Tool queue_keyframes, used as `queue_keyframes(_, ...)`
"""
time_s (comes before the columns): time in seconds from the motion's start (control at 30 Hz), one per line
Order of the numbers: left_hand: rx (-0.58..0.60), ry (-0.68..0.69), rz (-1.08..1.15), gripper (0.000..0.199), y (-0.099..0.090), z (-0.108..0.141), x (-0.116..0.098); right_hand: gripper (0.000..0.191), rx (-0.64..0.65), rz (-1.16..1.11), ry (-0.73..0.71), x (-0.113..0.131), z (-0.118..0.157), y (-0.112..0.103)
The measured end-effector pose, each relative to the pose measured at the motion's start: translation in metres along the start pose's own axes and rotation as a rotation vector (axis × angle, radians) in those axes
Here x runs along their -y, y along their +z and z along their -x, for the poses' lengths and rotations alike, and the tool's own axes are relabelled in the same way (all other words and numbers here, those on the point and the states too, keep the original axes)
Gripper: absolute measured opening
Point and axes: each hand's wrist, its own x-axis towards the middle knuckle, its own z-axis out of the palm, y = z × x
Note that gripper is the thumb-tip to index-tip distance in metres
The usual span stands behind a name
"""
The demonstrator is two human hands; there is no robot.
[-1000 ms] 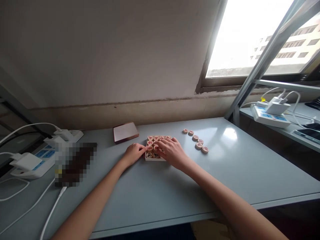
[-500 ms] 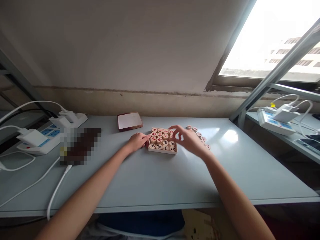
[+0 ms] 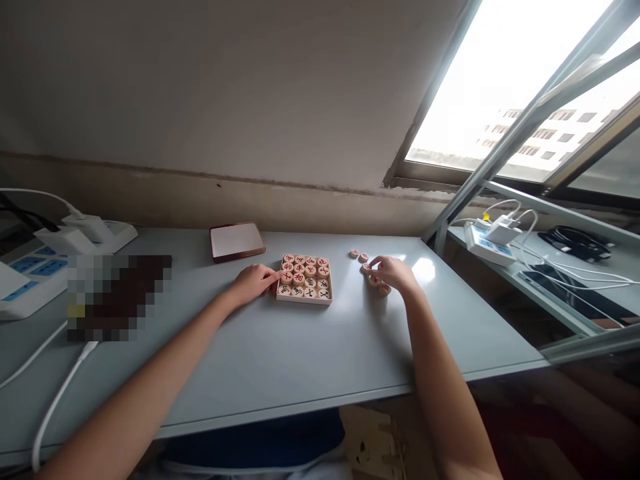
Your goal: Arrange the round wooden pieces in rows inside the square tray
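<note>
A shallow open box [image 3: 305, 299] sits on the desk, filled with round wooden Chinese chess pieces [image 3: 299, 278] in rows, some marked in red and some in black. My left hand [image 3: 255, 280] grips the box's left side, with fingertips at its edge. To the right of the box, my right hand [image 3: 394, 272] pinches a red-marked Chinese chess piece [image 3: 365, 268] at the desk surface. Two more pieces [image 3: 359, 255] lie just beyond it, and others [image 3: 384, 290] lie nearer, partly under the right hand.
The box lid [image 3: 237, 241] lies upturned behind the box, to the left. A power strip [image 3: 45, 267] with white chargers and a blurred-out dark object [image 3: 123, 297] occupy the desk's left side. Another power strip [image 3: 493, 241] stands on the right-hand shelf beyond a metal post [image 3: 453, 200].
My right hand has moved from the box's right edge to the loose pieces and closed on one. The left hand stays at the box. The view has turned rightward.
</note>
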Motion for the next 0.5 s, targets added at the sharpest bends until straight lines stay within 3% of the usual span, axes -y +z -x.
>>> queue_keyframes(0.13, 0.025, 0.012, 0.108, 0.054, -0.001, -0.001, 0.006, 0.037, -0.055, -0.101, -0.220, 0.011, 0.000, 0.006)
queue_keyframes(0.3, 0.067, 0.018, 0.131, 0.049, -0.003, -0.002, 0.009, 0.028, 0.138, -0.211, -0.651, 0.035, 0.007, 0.020)
queue_keyframes(0.4, 0.053, 0.014, 0.097, 0.049, -0.003, -0.002, 0.007, 0.022, 0.150, -0.187, -0.734, 0.046, 0.015, 0.024)
queue_keyframes(0.5, 0.050, 0.014, 0.073, 0.049, -0.003, -0.003, 0.006, 0.020, 0.116, -0.170, -0.720, 0.050, 0.022, 0.021)
